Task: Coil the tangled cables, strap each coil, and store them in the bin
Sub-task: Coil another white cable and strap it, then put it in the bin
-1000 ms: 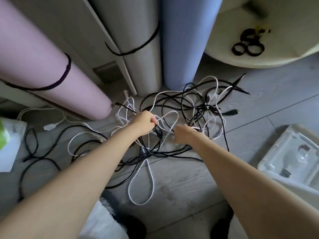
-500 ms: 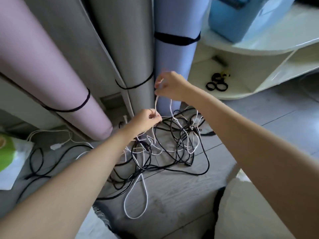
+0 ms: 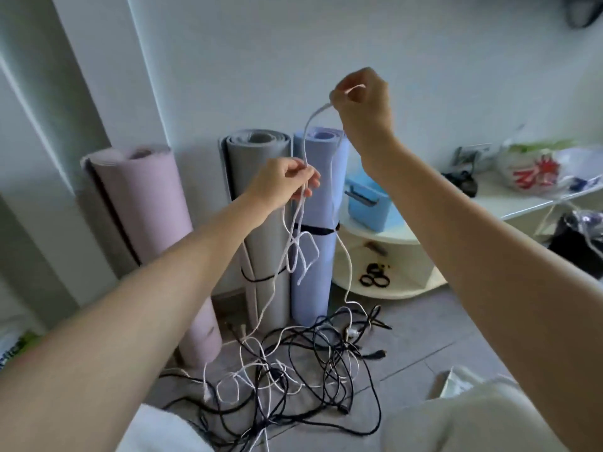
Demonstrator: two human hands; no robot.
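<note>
A tangle of black and white cables [image 3: 303, 367] lies on the grey floor in front of me. My right hand [image 3: 362, 99] is raised high and pinches one end of a white cable [image 3: 305, 138]. My left hand [image 3: 284, 181], lower and to the left, pinches the same white cable, which hangs down knotted below it and trails into the tangle. Black straps [image 3: 375, 278] lie on the low shelf at the right. A blue bin [image 3: 368, 203] stands on the shelf's upper tier.
Three rolled mats stand against the wall: pink [image 3: 150, 236], grey [image 3: 261, 203] and lavender [image 3: 318, 223]. A cream shelf unit [image 3: 404, 288] sits right of them. A clear container [image 3: 456, 380] lies on the floor at lower right. My knees fill the lower edge.
Both hands have risen from the tangle on the floor, drawing the white cable upward; the right hand went highest. The camera tilted up, so the wall and mat tops now show.
</note>
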